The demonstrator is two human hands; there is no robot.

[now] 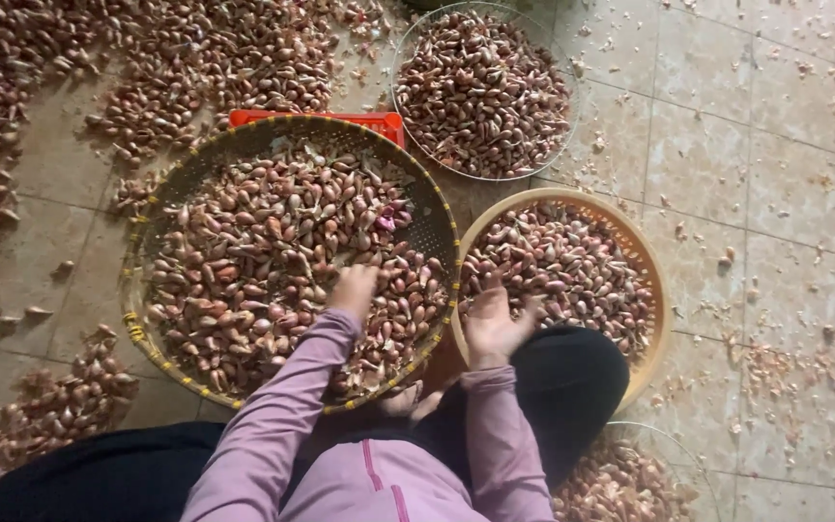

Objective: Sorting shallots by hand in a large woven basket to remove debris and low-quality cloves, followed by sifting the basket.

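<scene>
My left hand (pixel 355 288) reaches into a large round woven tray (pixel 147 227) heaped with small reddish-brown bulbs (pixel 244 251), fingers down among them. My right hand (pixel 492 324) is raised palm-up with fingers apart over the near rim of a tan plastic basket (pixel 645 256) holding more of the same bulbs. Both arms wear mauve sleeves. My dark-clad knee (pixel 572 377) covers part of that basket's near edge.
A wire-mesh basket (pixel 480 92) full of bulbs sits at the back. A red crate edge (pixel 384 121) peeks from under the woven tray. Loose bulb piles (pixel 41 416) cover the tiled floor at left; papery skins (pixel 775 367) are scattered right. Another mesh basket (pixel 630 478) is near right.
</scene>
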